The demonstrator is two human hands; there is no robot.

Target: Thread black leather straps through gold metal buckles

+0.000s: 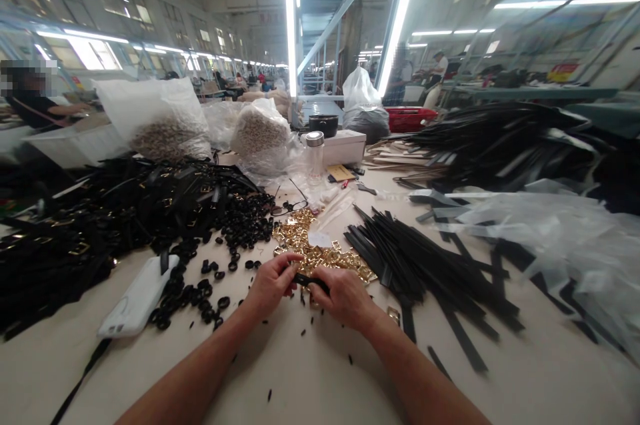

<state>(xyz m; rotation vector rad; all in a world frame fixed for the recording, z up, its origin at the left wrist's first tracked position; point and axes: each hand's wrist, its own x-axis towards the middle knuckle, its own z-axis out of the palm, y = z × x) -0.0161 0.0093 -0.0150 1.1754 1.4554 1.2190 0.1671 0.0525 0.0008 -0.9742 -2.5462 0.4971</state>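
Observation:
Between my two hands is a short black strap [306, 280], held just above the pale tabletop. My left hand [274, 281] pinches its left end with thumb and fingers. On the right end, my right hand [343, 293] is closed, thumb on top. Just beyond my hands lies a heap of gold buckles [300, 235]. Small black loops [245, 221] are spread to the left of them. Black strips [400, 258] lie in a loose pile to the right. A single gold buckle [394, 313] sits near my right wrist.
Buckled black straps [145, 198] are heaped at left, beside a white phone [139, 298]. Behind stand a glass bottle [315, 161], glasses [293, 206] and clear bags of small parts [263, 131]. Plastic sheeting [565, 231] lies right. Other people work farther off.

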